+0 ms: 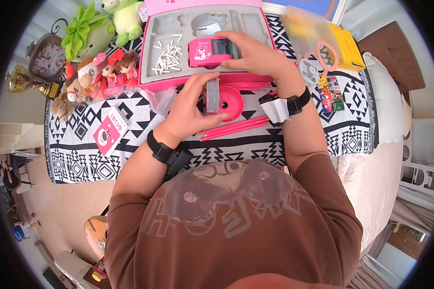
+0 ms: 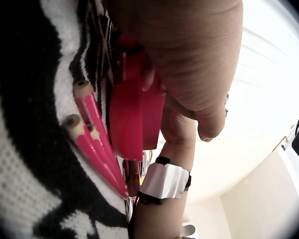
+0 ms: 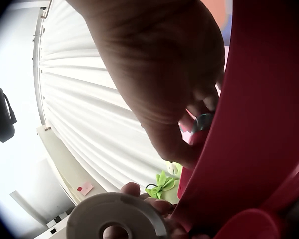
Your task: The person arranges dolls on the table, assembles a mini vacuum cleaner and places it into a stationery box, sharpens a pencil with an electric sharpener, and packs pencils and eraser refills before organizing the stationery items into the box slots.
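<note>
My left hand (image 1: 185, 111) holds a grey round piece on edge between thumb and fingers; the right wrist view shows this grey disc (image 3: 89, 216) with a hole in its middle. Right beside it on the cloth lies a pink round part (image 1: 235, 103) with a dark centre. My right hand (image 1: 255, 55) reaches over the gift box and grips the right end of a pink bear-printed sharpener-like device (image 1: 201, 50) with a dark see-through window. That device sits at the grey tray (image 1: 178, 29). Most of the right hand's grip is hidden in the right wrist view.
Several small white sticks (image 1: 168, 60) lie in the tray. Pink pencils (image 1: 234, 128) rest in front of the box. A LOTSO notepad (image 1: 110, 132), dolls (image 1: 113, 72) and plush toys stand left; a yellow box (image 1: 348, 48) and colourful card (image 1: 331, 94) lie right.
</note>
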Tool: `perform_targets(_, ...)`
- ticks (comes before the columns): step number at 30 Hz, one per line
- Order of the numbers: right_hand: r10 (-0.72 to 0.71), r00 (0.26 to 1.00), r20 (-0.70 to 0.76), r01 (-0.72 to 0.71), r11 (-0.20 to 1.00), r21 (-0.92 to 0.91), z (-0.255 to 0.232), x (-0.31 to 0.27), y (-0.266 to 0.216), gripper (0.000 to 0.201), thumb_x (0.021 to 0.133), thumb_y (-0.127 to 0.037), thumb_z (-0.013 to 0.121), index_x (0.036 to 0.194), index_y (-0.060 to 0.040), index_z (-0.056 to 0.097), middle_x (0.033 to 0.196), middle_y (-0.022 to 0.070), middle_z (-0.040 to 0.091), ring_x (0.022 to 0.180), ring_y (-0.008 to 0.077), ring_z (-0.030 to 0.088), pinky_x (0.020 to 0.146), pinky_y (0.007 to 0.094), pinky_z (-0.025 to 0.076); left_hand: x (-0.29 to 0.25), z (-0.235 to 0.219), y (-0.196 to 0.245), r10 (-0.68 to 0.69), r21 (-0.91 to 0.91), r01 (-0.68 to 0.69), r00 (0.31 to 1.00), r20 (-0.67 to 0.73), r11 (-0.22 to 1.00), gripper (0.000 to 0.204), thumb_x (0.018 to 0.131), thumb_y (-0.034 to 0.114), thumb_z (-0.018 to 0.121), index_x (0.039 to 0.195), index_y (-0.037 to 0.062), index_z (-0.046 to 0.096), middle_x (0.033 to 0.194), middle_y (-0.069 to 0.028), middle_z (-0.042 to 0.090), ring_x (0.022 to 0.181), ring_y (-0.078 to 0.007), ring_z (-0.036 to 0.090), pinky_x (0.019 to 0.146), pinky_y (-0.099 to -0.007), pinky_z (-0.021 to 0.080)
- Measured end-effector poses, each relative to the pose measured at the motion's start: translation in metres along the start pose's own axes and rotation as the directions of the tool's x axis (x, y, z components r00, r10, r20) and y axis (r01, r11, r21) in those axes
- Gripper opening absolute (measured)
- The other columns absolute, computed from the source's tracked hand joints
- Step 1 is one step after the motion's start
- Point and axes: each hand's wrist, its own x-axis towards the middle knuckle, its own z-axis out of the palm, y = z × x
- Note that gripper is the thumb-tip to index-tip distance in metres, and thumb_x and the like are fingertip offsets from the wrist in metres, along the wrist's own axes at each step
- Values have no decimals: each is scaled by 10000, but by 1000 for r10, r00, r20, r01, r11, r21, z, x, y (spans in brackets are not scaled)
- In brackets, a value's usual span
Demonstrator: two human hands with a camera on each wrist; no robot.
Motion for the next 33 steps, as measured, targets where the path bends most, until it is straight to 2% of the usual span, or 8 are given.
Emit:
perform_targets(5, -109, 994, -3, 108, 987, -117, 6, 1, -7, 605, 832, -302, 683, 1353, -78, 472, 1369, 181, 507, 1238, 351, 500, 1134, 478, 271, 0, 1, -1, -4, -9, 4, 1000, 2, 1000, 808, 600, 141, 816, 1326, 48, 473, 1239, -158, 532, 1160, -319, 520, 1006, -399, 404)
perform_targets(7, -57, 998, 0, 56, 993, -103, 12, 1, -10, 646, 867, -281, 667, 1440, -132, 408, 1503, 162, 373, 1355, 334, 388, 1181, 483, 182, 0, 1, -1, -13, -11, 13, 1000, 1, 1000, 805, 604, 138, 812, 1329, 47, 472, 1240, -156, 534, 1163, -319, 519, 1017, -399, 395)
perform_targets(14, -101, 993, 56, 113, 959, -261, 22, -1, -18, 556, 895, -270, 632, 1410, -138, 467, 1502, 156, 376, 1414, 306, 314, 1181, 504, 171, 2, 2, -1, 8, -31, -8, 1000, -5, 999, 804, 623, 129, 798, 1347, 47, 459, 1243, -144, 528, 1164, -299, 523, 1025, -393, 384)
perform_targets(17, -33, 997, 63, 44, 981, -191, 2, -6, -26, 526, 897, -312, 639, 1369, -119, 507, 1461, 148, 437, 1388, 303, 361, 1166, 467, 236, 2, 3, -1, 30, 20, -30, 999, -23, 999, 811, 622, 121, 851, 1336, 76, 470, 1227, -120, 531, 1138, -258, 552, 921, -350, 486)
perform_targets(21, 128, 980, -154, -142, 987, -77, -42, -36, -30, 539, 880, -423, 658, 1286, -81, 566, 1251, 114, 606, 1036, 283, 608, 888, 364, 484, 2, 2, -1, 24, 10, -23, 1000, -13, 1000, 818, 616, 106, 847, 1341, 81, 471, 1222, -123, 533, 1147, -260, 544, 950, -364, 467)
perform_targets(24, 290, 919, -267, -330, 937, -115, -74, -66, -32, 541, 872, -438, 662, 1258, -66, 587, 1153, 134, 633, 945, 248, 617, 817, 356, 487, 0, 3, -2, 6, -5, -7, 1000, -13, 1000, 820, 614, 103, 847, 1343, 80, 473, 1217, -123, 534, 1145, -262, 544, 954, -367, 462)
perform_targets(26, 451, 831, -326, -546, 773, -323, -87, -87, -33, 543, 856, -447, 678, 1231, -61, 604, 1088, 163, 642, 944, 257, 622, 821, 355, 484, 1, 2, -1, 16, 5, -16, 1000, -12, 1000, 820, 613, 103, 847, 1342, 80, 474, 1215, -123, 534, 1143, -263, 544, 952, -366, 461)
perform_targets(33, 728, 583, -362, -799, 594, -92, -83, -140, -3, 625, 775, -452, 730, 1181, 8, 609, 1037, 215, 667, 941, 320, 669, 809, 384, 513, 1, 5, -2, 4, -18, -4, 1000, -25, 1000, 767, 635, 122, 781, 1332, 46, 468, 1190, -120, 541, 1106, -255, 544, 991, -367, 409)
